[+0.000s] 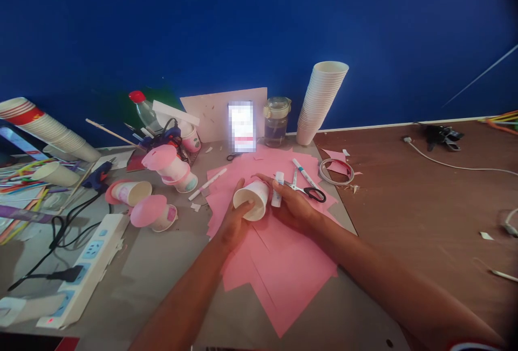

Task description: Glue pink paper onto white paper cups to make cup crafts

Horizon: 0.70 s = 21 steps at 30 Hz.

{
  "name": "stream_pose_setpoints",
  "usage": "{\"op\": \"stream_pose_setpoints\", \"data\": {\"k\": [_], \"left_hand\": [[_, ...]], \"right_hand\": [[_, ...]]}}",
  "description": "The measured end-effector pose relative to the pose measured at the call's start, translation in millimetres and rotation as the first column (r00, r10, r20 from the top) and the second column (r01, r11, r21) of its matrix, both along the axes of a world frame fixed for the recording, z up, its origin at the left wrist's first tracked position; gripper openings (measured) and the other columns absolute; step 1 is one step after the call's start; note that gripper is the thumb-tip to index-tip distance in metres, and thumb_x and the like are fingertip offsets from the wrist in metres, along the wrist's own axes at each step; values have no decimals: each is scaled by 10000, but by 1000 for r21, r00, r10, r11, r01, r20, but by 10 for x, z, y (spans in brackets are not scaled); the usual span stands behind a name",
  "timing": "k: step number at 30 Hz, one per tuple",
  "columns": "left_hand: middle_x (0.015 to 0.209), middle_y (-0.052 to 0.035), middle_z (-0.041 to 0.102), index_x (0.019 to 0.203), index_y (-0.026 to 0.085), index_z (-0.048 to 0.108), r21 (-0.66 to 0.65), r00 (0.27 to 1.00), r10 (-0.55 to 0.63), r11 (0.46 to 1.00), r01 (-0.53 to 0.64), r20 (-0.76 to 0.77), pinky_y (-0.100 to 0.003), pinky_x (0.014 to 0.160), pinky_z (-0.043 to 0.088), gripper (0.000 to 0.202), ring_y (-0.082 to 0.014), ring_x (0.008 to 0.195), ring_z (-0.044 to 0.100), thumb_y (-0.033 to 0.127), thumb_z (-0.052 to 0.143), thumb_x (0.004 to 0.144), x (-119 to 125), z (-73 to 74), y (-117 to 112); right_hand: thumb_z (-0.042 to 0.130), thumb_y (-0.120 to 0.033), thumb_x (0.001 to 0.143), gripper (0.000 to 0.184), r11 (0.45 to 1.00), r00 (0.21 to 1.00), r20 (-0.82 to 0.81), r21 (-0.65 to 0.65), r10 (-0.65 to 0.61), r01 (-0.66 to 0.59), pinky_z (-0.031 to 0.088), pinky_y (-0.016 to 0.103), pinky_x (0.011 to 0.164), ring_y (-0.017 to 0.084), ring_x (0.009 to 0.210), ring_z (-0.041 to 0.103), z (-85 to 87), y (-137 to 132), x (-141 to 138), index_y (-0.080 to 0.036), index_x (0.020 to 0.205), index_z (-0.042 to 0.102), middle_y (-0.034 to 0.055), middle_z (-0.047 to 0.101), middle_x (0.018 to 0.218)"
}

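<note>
Left grip (235,224) round tilted paper cup (259,195), right grip (294,205) holding white tube (277,192) alongside

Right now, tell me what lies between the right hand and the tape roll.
In the head view, black-handled scissors and a marker lie on pink paper between the right hand and the tape roll.

Grey table (154,270): pink sheets (293,281) beneath the fingers (288,194); power strip (97,238), left of them; cup stack (322,103), beyond; scrap (195,207), possibly paper, left of them.
</note>
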<state>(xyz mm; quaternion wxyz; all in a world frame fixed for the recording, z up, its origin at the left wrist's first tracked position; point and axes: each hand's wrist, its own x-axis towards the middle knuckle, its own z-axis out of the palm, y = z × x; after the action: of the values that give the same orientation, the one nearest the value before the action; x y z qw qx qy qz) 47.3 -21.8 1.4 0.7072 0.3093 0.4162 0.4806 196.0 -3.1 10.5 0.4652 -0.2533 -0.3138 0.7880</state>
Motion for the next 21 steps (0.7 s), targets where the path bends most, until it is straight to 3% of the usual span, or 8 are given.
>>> {"op": "stream_pose_setpoints", "data": {"k": [6, 9, 12, 16, 18, 21], "left_hand": [[1051, -70, 640, 1272, 237, 481, 41, 996, -59, 997, 62, -63, -325, 755, 471, 596, -206, 893, 596, 321, 657, 709, 11, 49, -12], [967, -79, 651, 1225, 196, 511, -3, 998, -44, 999, 44, -51, -322, 690, 478, 538, -202, 810, 608, 325, 641, 718, 17, 62, 4], [856, -79, 641, 1162, 140, 522, -93, 999, 44, 995, -47, -29, -305, 595, 464, 472, -180, 680, 598, 288, 623, 725, 17, 56, 38], [736, -44, 602, 1045, 125, 534, -88, 996, 92, 992, -91, 7, -282, 518, 427, 352, -138, 546, 538, 309, 603, 753, 13, 42, 70], [767, -39, 600, 1060, 154, 524, -71, 996, 93, 993, -92, 4, -274, 513, 425, 352, -133, 554, 535, 340, 598, 770, 11, 36, 70], [881, -30, 599, 1179, 234, 467, -69, 992, 121, 990, -122, -23, -267, 535, 446, 451, -142, 636, 559, 366, 610, 771, 9, 27, 57]], "right_hand": [[533, -486, 811, 416, 999, 1000, -12, 20, 28, -28, 472, 363, 730, 225, 836, 601, 35, -9, 6, -227, 1132, 585, 55, 665, 945], [506, -478, 827, 382, 1000, 1000, 1, -4, 13, -13, 468, 381, 760, 235, 881, 601, 47, 5, 30, -234, 1104, 601, 52, 669, 979], [524, -436, 814, 333, 994, 994, 13, -35, -104, 105, 446, 384, 828, 234, 957, 585, 19, 66, 69, -234, 1058, 628, 47, 665, 1032], [609, -407, 751, 314, 966, 966, 44, -29, -256, 257, 422, 347, 868, 210, 983, 575, -57, 145, 90, -229, 1006, 652, 50, 660, 1048], [641, -405, 724, 332, 957, 950, 121, -9, -287, 290, 426, 324, 831, 188, 918, 584, -75, 144, 76, -221, 1001, 652, 46, 659, 1019], [652, -391, 706, 354, 946, 877, 359, 74, -320, 315, 418, 284, 733, 147, 779, 559, -54, 100, 39, -202, 1006, 655, 25, 653, 912]]}}
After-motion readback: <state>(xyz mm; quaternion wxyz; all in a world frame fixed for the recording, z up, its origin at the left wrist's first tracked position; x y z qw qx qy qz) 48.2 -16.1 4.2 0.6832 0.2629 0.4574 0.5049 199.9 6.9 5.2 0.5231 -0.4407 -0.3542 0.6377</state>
